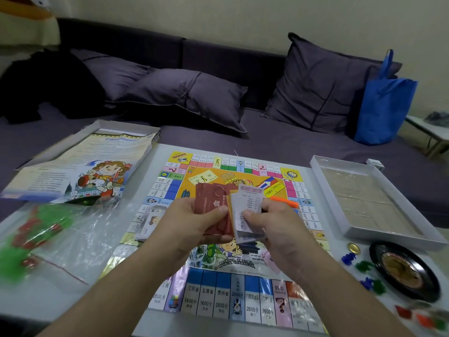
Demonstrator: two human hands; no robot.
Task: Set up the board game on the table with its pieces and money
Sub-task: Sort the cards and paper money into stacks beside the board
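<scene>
The colourful game board [218,297] lies flat on the white table [60,302]. Over its middle my left hand [192,222] grips a fan of red-brown cards [211,203], thumb on top. My right hand [274,229] pinches a stack of pale printed cards [246,207] right beside the red ones. A small pile of paper money [150,220] rests on the board's left edge. An orange marker-like piece [284,201] lies on the board behind my right hand.
A clear plastic bag [48,237] with green and red pieces lies at left. The box lid with rule sheet [80,171] sits at far left, the white box tray [371,203] at right. A black spinner dish [404,269] and blue, green tokens [364,266] lie near the right front.
</scene>
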